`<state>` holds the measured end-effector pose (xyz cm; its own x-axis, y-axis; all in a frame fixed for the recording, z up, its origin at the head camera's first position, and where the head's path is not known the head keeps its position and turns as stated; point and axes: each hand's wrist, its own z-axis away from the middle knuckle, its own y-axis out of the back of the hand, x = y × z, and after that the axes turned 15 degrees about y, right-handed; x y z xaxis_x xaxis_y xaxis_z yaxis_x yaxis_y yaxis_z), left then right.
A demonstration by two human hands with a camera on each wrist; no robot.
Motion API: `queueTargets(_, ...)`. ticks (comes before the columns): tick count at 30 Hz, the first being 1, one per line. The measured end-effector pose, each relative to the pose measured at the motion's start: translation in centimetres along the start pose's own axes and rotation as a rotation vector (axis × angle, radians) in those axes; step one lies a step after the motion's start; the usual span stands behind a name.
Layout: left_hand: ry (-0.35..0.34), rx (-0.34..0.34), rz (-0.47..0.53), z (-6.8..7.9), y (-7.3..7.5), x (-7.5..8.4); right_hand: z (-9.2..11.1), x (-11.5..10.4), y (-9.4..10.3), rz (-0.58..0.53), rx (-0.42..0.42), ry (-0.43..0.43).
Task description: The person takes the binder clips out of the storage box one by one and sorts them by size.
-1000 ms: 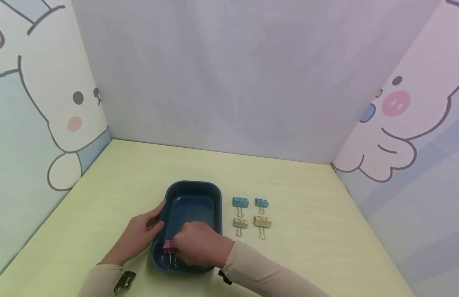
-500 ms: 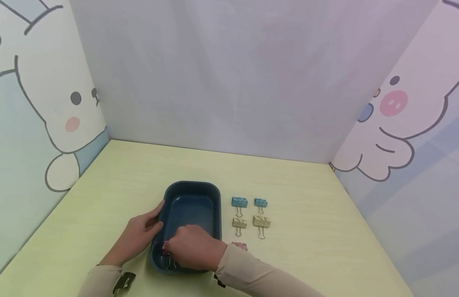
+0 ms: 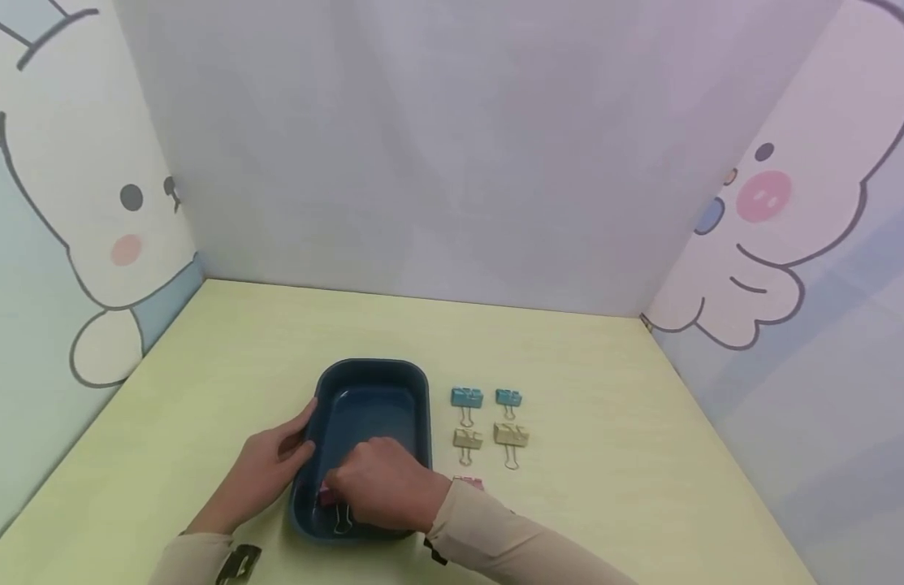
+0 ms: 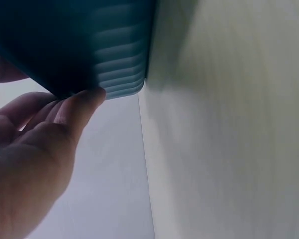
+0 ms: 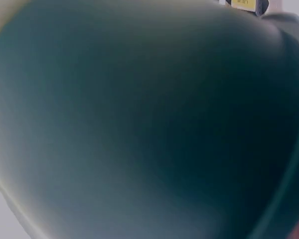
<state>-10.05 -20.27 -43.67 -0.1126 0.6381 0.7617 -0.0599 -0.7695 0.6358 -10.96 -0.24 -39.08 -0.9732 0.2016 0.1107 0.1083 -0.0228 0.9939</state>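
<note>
A dark blue rectangular tray (image 3: 373,372) sits on the table. My left hand (image 3: 265,465) holds its left side; in the left wrist view the fingers (image 4: 82,107) press its ridged outer wall. Inside the tray's near end, my right hand (image 3: 386,486), fingers curled, grips a pink binder clip (image 3: 326,493). One wire handle (image 3: 343,520) of that clip points toward me, and the hand covers the rest. The tray's dark wall (image 5: 114,124) fills most of the right wrist view, so the right fingers are hidden there.
Right of the tray lie two blue binder clips (image 3: 467,397), two pale yellow binder clips (image 3: 511,435) and another pink binder clip (image 3: 469,483), partly covered by the right sleeve. Walls with cartoon animals enclose the pale yellow table (image 3: 583,406) at the back and sides.
The second pink clip on the table has come out from behind the right arm. Scene and hands have shifted slightly left in the head view; both holds stay the same.
</note>
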Motion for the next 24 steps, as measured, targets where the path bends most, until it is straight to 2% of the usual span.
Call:
queueTargets(8,-0.003,-0.007,-0.022,-0.3,-0.1,-0.5,0.8,0.6,0.6,0.076,0.029,-0.02)
queueTargets(14,-0.001,-0.005,-0.023,-0.2,-0.1,-0.4,1.7,1.2,1.3,0.065,0.167,-0.049)
queueTargets(24,0.015,-0.022,-0.031,-0.5,-0.2,-0.5,3.9,2.6,2.5,-0.073,0.36,-0.129)
